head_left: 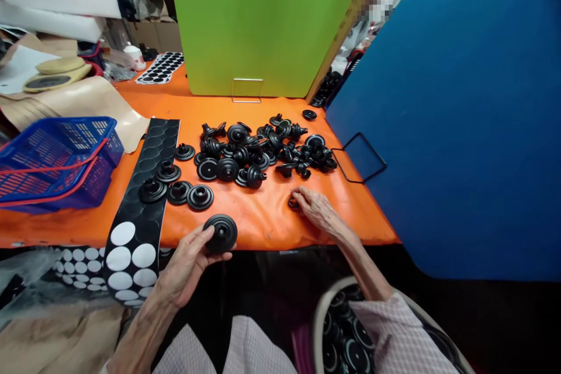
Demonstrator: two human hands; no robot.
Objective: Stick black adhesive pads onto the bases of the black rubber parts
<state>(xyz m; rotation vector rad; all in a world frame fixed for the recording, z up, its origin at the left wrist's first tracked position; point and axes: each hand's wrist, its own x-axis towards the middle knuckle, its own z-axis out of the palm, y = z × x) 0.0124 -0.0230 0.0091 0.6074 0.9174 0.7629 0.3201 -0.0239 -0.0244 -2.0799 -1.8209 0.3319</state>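
Between the thumb and fingers of my left hand (193,257) is a round black plastic disc (221,232), held just over the table's front edge with its flat face toward me. My right hand (313,205) rests low over the orange table, fingers closed around a small black plastic part (293,203) that is mostly hidden. Beyond both hands lies a heap of black discs and knobbed parts (252,152). Several stepped black discs (200,197) sit left of the heap, some on a black strip of round stickers (151,152) that hangs over the edge.
A blue basket (74,134) with red handles stands left. A green panel (272,23) rises behind the orange tabletop (245,225), and a blue panel (460,128) bounds the right. Below my right arm is a pale-rimmed bin (319,327) of black discs. Sticker sheets (161,67) lie far left.
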